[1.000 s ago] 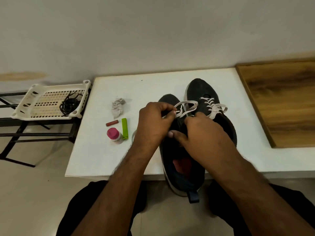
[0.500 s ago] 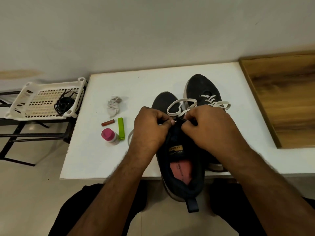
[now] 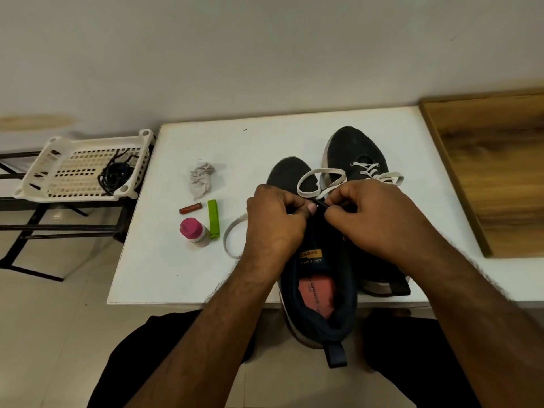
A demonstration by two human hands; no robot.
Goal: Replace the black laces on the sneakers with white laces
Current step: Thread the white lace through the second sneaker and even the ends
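Both hands meet over the near sneaker (image 3: 319, 287), whose heel overhangs the table's (image 3: 164, 266) front edge. The left hand (image 3: 275, 228) and right hand (image 3: 379, 219), fingers curled, pinch the white lace (image 3: 321, 184) at its dark tip; a loop lies toward the toe, another left of the shoe. The second sneaker (image 3: 354, 148), already white-laced, sits just right. Black laces (image 3: 113, 176) lie in the basket (image 3: 38, 185) off the left edge.
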